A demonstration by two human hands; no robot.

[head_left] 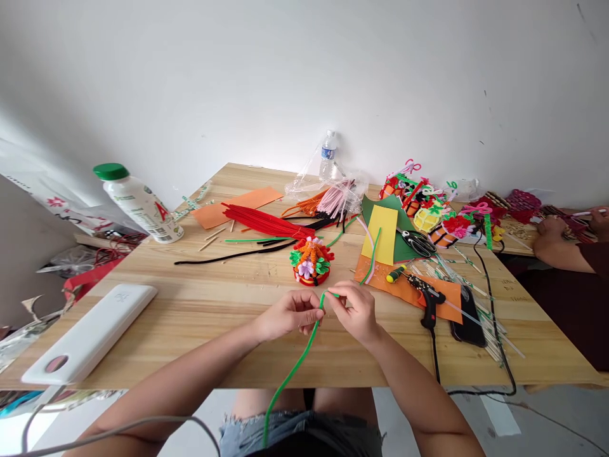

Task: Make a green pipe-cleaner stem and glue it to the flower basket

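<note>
Both my hands pinch the top end of a long green pipe cleaner (297,365) over the near middle of the wooden table (200,304). My left hand (291,313) grips it just below the tip with closed fingers. My right hand (356,311) holds the bent tip from the right. The rest of the stem hangs down over the table edge to my lap. Just beyond my hands stands a small pipe-cleaner flower basket (311,260) in red, orange and green.
A white flat case (90,333) lies left, a green-capped bottle (137,203) behind it. Red, black, orange and pink pipe cleaners (266,222) lie at the back. A glue gun (427,298), phone (469,324), scissors (415,241) and coloured paper lie right. Another person's hands (552,228) work far right.
</note>
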